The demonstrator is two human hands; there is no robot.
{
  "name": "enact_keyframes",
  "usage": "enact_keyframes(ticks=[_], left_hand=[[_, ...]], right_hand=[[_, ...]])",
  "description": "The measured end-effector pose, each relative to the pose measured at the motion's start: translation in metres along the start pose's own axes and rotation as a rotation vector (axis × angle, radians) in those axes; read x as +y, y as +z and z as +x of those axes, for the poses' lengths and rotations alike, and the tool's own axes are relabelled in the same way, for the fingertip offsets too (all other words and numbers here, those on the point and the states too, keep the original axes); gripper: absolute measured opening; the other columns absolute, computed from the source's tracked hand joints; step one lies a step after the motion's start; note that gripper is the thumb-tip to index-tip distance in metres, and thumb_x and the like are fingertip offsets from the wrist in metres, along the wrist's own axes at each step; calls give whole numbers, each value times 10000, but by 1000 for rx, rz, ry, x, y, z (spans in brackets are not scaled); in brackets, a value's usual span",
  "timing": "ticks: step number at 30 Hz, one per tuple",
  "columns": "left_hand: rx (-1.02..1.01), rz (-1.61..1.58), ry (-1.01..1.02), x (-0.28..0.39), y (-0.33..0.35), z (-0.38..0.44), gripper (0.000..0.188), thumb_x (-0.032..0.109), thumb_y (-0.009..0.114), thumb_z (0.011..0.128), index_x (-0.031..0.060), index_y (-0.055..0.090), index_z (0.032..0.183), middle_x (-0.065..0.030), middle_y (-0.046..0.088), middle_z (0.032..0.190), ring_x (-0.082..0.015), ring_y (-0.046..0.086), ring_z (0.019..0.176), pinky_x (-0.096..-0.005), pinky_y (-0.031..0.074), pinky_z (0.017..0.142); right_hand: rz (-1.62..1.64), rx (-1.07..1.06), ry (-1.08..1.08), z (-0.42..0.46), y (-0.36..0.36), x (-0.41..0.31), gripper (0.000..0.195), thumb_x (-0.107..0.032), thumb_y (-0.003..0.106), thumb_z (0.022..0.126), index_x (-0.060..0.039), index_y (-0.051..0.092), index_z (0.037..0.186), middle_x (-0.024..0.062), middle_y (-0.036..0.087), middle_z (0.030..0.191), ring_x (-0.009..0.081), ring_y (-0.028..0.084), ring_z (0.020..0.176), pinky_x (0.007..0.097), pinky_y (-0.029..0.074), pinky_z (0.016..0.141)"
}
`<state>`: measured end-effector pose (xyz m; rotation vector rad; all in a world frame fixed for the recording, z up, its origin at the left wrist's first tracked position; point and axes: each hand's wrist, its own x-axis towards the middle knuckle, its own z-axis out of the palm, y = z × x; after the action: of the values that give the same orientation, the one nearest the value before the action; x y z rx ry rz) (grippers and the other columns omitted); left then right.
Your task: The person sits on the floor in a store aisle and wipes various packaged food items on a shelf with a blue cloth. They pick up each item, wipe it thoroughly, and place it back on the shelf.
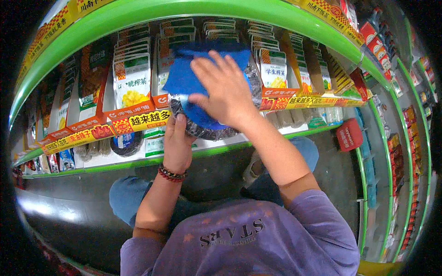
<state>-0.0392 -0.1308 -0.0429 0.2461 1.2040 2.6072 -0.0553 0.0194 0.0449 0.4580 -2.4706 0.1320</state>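
Observation:
In front of the shelf, my left hand (178, 146) grips the lower left edge of a round, dark package (217, 134) wrapped in clear plastic. Its thumb rests on the near face, and the other fingers are mostly hidden behind. A blue cloth (179, 77) lies over the package's upper part. My right hand (224, 89) presses flat on that cloth, fingers spread and slightly blurred. Below the palm, a round blue label (207, 119) shows partly through the wrap. A similar dark round package (127, 144) with a blue label sits on the lower shelf.
Pickled-vegetable pouches (132, 79) stand in rows in orange-fronted boxes behind my hands. A yellow printed strip (145, 120) edges this shelf; a green rim (221, 10) curves overhead. Bundled goods (290, 117) line the lower shelf. A red box (349, 134) and more stocked shelving (397, 155) are right.

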Motion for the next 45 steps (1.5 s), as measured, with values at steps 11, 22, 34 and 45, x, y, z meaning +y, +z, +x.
enact_keyframes(ticks=[11, 22, 34, 45], left_hand=[[58, -102, -33, -3, 13, -7, 427, 356, 469, 956, 46, 402, 1242, -95, 534, 1175, -206, 549, 1069, -372, 490, 861], [56, -86, -38, 0, 13, -7, 300, 254, 421, 978, 66, 429, 1211, -75, 551, 1142, -167, 563, 1009, -296, 476, 851], [-133, 814, 968, 37, 33, -24, 323, 76, 628, 780, 63, 592, 1101, -165, 595, 1155, -298, 490, 1156, -407, 321, 1029], [-281, 1556, 1237, 11, 13, -15, 363, 184, 692, 729, 249, 636, 1081, -110, 460, 1353, -330, 339, 1295, -454, 264, 1055]], right_hand=[[-61, 23, 336, -62, -15, 26, 692, -341, 587, 826, 23, 340, 1360, 200, 297, 1444, 418, 350, 1266, 482, 220, 1085], [0, -244, 117, -77, -11, -48, 533, -263, 643, 746, -40, 528, 1216, 114, 519, 1216, 314, 355, 1285, 456, 253, 1073], [1987, 594, 1026, -105, -43, 20, 468, -384, 429, 928, -69, 476, 1271, 105, 558, 1227, 278, 533, 1116, 450, 397, 968], [1729, 484, 990, -108, -41, 23, 492, -11, 627, 727, 6, 492, 1200, 120, 610, 1086, 245, 602, 1000, 377, 469, 916]])
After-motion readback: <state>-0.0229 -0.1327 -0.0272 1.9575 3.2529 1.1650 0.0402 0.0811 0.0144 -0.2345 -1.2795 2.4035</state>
